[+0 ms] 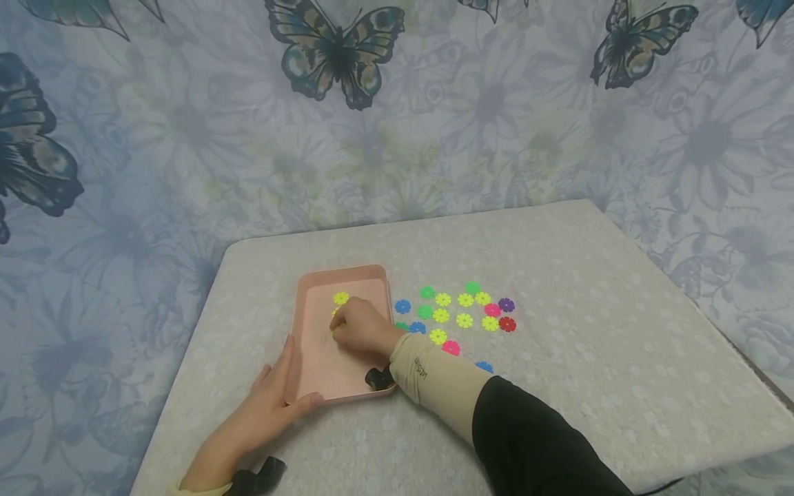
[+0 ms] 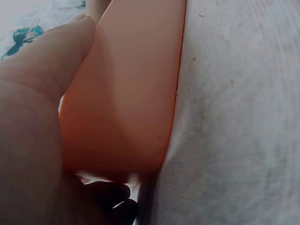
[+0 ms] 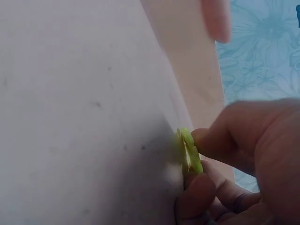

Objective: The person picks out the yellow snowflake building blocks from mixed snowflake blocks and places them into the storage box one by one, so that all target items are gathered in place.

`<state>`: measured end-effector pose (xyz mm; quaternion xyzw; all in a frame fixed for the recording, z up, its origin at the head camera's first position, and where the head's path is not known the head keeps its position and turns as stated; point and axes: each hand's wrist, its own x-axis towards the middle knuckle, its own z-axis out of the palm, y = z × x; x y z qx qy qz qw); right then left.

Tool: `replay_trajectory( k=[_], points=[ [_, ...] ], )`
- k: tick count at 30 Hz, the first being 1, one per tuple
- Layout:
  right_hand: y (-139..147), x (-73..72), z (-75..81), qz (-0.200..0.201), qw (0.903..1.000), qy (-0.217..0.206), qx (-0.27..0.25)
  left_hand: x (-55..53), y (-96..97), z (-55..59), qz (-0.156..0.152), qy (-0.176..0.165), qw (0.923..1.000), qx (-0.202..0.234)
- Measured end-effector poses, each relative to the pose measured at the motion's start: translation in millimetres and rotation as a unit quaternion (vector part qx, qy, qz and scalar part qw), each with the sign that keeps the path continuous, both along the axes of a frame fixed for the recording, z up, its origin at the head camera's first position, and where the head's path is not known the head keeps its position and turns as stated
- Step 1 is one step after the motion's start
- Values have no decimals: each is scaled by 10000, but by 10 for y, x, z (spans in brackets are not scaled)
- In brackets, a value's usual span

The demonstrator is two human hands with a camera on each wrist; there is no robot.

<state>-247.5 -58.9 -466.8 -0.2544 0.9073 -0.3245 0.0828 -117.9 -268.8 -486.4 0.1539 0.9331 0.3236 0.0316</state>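
Observation:
A shallow pink tray (image 1: 338, 379) lies on the table, its near-left corner gripped by my left hand (image 1: 263, 406). The thumb rests along the near rim while the fingers lie against the left side; the left wrist view shows the tray wall (image 2: 136, 89) between them. Over the tray floor, my right hand (image 1: 362, 327) pinches a yellow flower-shaped disc (image 3: 191, 152) between thumb and fingertips. It stands nearly edge-on, right at the tray floor. Another yellow disc (image 1: 341, 297) lies farther up inside the tray, and one just below it is partly hidden by the right hand.
Right of the tray, several notched discs are scattered, including yellow (image 1: 464, 320), green (image 1: 427, 293), blue (image 1: 402, 306), pink (image 1: 451, 348), purple (image 1: 506, 304) and red (image 1: 507, 324) ones. My right sleeve (image 1: 443, 386) covers part of this area. A butterfly-patterned wall (image 1: 409, 138) stands behind the table.

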Motion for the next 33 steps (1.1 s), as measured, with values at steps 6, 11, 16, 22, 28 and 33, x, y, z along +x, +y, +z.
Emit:
replay_trajectory(
  k=[6,11,16,22,28,33],
  points=[
    [-11,-17,-15,59,9997,221,-5,3,1,9,-17,-17,10000,-19],
    [0,-5,18,32,9996,242,126,2,14,36,-5,-115,9999,19],
    [7,1,38,10,9992,321,221,2,24,52,7,-138,9999,17],
    [6,0,19,-56,9991,310,276,7,21,50,-46,-91,9999,80],
    [20,8,10,-243,9990,381,-72,9,13,42,-68,-1,9999,77],
    [153,17,195,-284,9964,396,-697,8,10,47,-8,-215,9997,103]
  ],
)
